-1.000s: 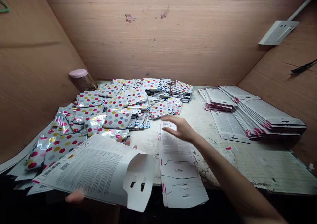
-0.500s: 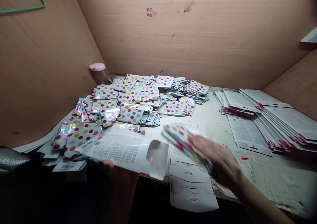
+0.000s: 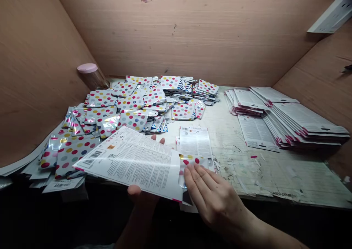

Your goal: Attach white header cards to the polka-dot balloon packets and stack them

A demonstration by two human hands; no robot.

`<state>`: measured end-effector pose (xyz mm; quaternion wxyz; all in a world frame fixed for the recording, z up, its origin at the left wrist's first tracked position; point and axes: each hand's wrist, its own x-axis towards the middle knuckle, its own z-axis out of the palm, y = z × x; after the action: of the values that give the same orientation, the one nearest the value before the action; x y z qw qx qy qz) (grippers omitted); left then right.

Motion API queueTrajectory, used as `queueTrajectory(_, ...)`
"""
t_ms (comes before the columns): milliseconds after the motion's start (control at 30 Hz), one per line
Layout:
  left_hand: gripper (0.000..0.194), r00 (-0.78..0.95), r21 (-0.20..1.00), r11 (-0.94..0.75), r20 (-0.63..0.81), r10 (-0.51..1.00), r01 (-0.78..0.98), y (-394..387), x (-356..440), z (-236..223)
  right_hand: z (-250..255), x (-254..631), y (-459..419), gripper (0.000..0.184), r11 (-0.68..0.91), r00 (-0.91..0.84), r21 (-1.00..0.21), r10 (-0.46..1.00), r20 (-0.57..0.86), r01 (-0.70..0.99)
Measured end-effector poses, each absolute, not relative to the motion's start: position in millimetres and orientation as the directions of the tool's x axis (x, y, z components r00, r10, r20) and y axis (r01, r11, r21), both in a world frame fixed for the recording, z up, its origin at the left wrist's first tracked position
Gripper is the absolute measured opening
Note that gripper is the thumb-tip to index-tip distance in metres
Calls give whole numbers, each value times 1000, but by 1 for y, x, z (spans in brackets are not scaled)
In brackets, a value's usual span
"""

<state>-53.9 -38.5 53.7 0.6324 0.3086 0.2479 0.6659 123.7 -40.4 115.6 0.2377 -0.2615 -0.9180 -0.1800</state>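
My left hand (image 3: 145,199) grips a flat white printed carton (image 3: 140,164) from below, its thumb at the near edge and fingertips showing at the far edge. The carton is tilted, and its open end faces right. With its fingers laid together, my right hand (image 3: 216,192) holds a polka-dot foil packet (image 3: 189,161) that is partly inside that open end. The rest of the packet is hidden by the carton and my fingers. Behind the hands lies a printed carton stack (image 3: 195,141). Many more polka-dot packets (image 3: 133,120) are heaped at the left and back.
Piles of flat cartons (image 3: 308,118) stand at the right of the worktop (image 3: 229,131). A jar with a pink lid (image 3: 88,68) leans at the back left. Wooden panels (image 3: 170,40) enclose the back and sides. Labelled cards (image 3: 64,183) overhang the front left edge.
My right hand has brought the polka-dot packet leftward to the carton, and the packet has gone partly into its open end. The view has shifted somewhat to the right.
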Motion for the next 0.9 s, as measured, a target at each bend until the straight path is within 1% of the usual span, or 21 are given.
queueTrajectory(100, 100, -100, 610, -151, 117, 988, -778, -37, -46, 65, 116, 116, -44, 35, 765, -647, 90, 468, 602, 637)
queueTrajectory(167, 96, -111, 539, -153, 111, 988, -828, -34, -44, 73, 114, 115, -45, 31, 746, -558, -28, 522, 645, 665)
queueTrajectory(233, 96, -108, 506, -147, 104, 989, -850, -31, -45, 77, 112, 118, -46, 28, 722, -480, -141, 579, 660, 677)
queueTrajectory(300, 97, -119, 487, -151, 98, 988, -860, -30, -45, 78, 111, 123, -50, 27, 688, -424, -203, 624, 657, 697)
queueTrajectory(333, 97, -122, 484, -153, 96, 988, -861, -29, -45, 77, 111, 124, -52, 27, 669, -408, -203, 635, 656, 715)
queueTrajectory(400, 96, -119, 490, -144, 82, 990, -860, -30, -44, 76, 113, 126, -56, 26, 642, -412, -156, 639, 650, 750)
queueTrajectory(467, 97, -106, 500, -123, 62, 992, -857, -32, -41, 75, 115, 126, -61, 26, 645, -469, -89, 637, 612, 759)
queueTrajectory(567, 98, -94, 494, -101, 39, 995, -863, -34, -38, 76, 116, 126, -66, 29, 690, -586, 4, 613, 531, 724)
queueTrajectory(633, 99, -88, 488, -89, 25, 996, -868, -34, -37, 76, 115, 125, -68, 31, 706, -629, 55, 590, 507, 706)
queueTrajectory(700, 98, -82, 480, -77, 11, 997, -874, -33, -36, 74, 115, 121, -68, 32, 695, -631, 77, 594, 500, 715)
queueTrajectory(733, 97, -76, 474, -71, 7, 997, -878, -32, -35, 73, 116, 118, -67, 31, 696, -629, 69, 596, 499, 715)
queueTrajectory(767, 96, -65, 467, -60, 5, 998, -882, -32, -34, 71, 118, 116, -65, 30, 705, -624, 38, 601, 500, 708)
queueTrajectory(800, 97, -47, 460, -42, 0, 999, -887, -31, -33, 70, 120, 115, -64, 28, 723, -613, -25, 602, 511, 690)
queueTrajectory(867, 100, -12, 450, -2, -20, 1000, -893, -29, -33, 68, 127, 118, -62, 29, 793, -618, -204, 582, 528, 574)
queueTrajectory(900, 102, -1, 448, 16, -38, 999, -894, -28, -34, 69, 130, 122, -62, 36, 817, -641, -292, 573, 511, 498)
